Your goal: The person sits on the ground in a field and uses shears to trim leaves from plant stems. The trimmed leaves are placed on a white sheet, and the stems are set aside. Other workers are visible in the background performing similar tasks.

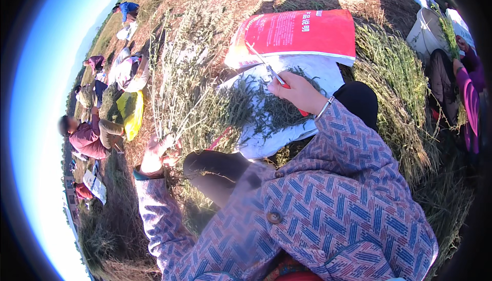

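Note:
My left hand (156, 153) grips the lower ends of a bundle of long green plant stalks (177, 71) that stand up and fan out above it. My right hand (297, 92) holds red-handled scissors (269, 68), blades pointing up and left toward the stalks, a thin bracelet at its wrist. Under the scissors lies a white cloth (312, 73) covered with cut green sprigs (261, 109). Both arms wear patterned blue and pink sleeves.
A red and white printed sack (302, 35) lies behind the cloth. Heaps of cut plants (394, 81) sit on the right, beside a seated person in purple (469, 88) and a white bucket (428, 32). Several other people sit on the left in the dry field.

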{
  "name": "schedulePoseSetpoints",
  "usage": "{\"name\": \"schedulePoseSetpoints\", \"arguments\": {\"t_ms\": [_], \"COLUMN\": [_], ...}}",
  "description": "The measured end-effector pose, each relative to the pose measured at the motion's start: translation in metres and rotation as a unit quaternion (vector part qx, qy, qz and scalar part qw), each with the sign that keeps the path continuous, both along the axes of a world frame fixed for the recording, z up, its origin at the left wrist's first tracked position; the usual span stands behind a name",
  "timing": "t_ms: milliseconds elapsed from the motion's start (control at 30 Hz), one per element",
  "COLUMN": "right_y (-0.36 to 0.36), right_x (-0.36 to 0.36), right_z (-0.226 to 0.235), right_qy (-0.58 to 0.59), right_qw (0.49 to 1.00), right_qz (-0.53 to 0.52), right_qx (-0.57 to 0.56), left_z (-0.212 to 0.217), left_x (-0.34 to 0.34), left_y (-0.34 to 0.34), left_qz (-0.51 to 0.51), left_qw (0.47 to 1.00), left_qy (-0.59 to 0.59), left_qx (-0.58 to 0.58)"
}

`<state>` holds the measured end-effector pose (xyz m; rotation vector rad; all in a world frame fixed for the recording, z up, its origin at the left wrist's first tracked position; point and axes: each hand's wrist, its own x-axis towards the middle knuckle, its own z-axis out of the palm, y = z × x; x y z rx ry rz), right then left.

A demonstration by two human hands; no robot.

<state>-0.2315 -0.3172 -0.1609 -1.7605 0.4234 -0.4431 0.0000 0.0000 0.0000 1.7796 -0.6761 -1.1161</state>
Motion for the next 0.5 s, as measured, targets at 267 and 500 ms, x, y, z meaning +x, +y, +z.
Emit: {"name": "schedulePoseSetpoints", "arguments": {"t_ms": [267,500], "right_y": [-0.021,-0.019], "right_x": [-0.019,-0.046], "right_z": [0.024,0.026], "right_qy": [-0.055,-0.009], "right_qw": [0.984,0.973], "right_qz": [0.029,0.165], "right_qx": [0.166,0.161], "left_z": [-0.005,-0.010], "left_x": [0.005,0.007], "left_y": [0.007,0.012], "left_qz": [-0.005,-0.004], "left_qw": [1.000,0.997], "left_qy": [0.002,0.043], "left_qx": [-0.021,-0.070]}}
